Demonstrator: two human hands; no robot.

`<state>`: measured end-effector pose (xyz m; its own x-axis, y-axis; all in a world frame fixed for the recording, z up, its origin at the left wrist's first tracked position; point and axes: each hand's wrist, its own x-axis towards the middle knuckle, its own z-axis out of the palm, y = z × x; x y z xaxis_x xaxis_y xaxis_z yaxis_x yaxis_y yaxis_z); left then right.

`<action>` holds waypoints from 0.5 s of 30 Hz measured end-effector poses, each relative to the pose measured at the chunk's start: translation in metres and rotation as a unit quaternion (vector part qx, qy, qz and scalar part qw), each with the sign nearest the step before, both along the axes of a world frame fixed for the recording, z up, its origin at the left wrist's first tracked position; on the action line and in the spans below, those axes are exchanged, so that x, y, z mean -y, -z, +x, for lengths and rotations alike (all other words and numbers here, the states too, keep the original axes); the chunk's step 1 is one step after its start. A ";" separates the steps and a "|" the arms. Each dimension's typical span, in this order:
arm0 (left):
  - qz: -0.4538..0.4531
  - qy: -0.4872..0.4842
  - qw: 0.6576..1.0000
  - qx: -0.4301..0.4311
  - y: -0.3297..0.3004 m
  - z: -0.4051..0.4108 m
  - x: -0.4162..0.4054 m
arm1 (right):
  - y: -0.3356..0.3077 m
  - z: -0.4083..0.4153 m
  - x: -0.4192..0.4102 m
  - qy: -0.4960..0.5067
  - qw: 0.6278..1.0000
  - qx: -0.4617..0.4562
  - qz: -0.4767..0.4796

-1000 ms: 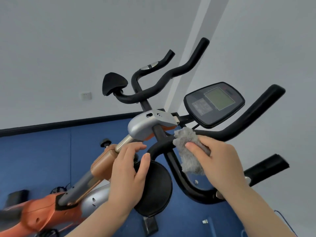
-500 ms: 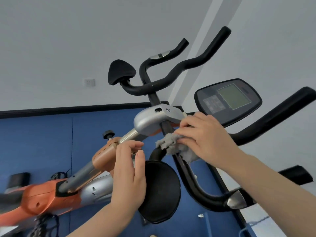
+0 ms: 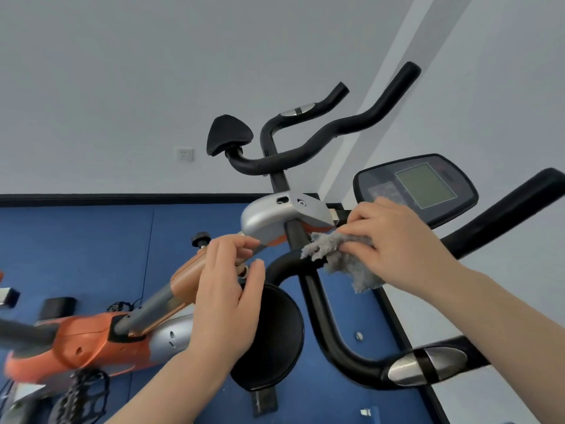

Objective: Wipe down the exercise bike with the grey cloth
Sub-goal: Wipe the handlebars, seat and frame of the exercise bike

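Nearest to me, the person's left hand (image 3: 227, 296) steadied the exercise bike (image 3: 101, 335) at the orange collar of its handlebar post (image 3: 189, 275), its fingers (image 3: 244, 244) curled loosely about the post and the thumb raised beside the round black pad (image 3: 275, 338); it held no cloth. Just beyond, the right hand (image 3: 394, 243) had its fingers closed on the grey cloth (image 3: 342, 258), which was bunched and pressed against the black handlebar tube (image 3: 321, 313) where it meets the stem, right below the silver clamp housing (image 3: 275, 218); a loose tail of cloth hung down past the tube. I judged the wiping to be in its middle: the work sat at the handlebar junction, and nothing showed plainly which parts were already clean. The display console (image 3: 419, 188) lay just behind the right hand, untouched by the cloth at that instant, and the outer grips, the chrome pulse sensor (image 3: 428, 365), the orange frame and the pedal (image 3: 82, 396) looked to be left. Farther off, against the wall, a second set of handlebars (image 3: 308, 148) stood well apart.
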<state>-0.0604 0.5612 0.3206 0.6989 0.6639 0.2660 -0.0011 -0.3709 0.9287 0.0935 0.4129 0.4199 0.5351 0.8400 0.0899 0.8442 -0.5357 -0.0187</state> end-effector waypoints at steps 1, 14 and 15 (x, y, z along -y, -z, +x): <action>0.008 0.000 1.000 0.007 -0.005 0.003 0.002 | -0.002 0.000 -0.003 0.003 1.000 0.006 -0.011; 0.164 0.090 0.977 -0.104 -0.017 0.026 0.006 | -0.018 0.007 0.048 0.146 0.988 0.041 0.012; 0.159 0.096 0.976 -0.109 -0.018 0.027 0.005 | -0.019 0.007 0.045 0.156 0.987 0.042 0.015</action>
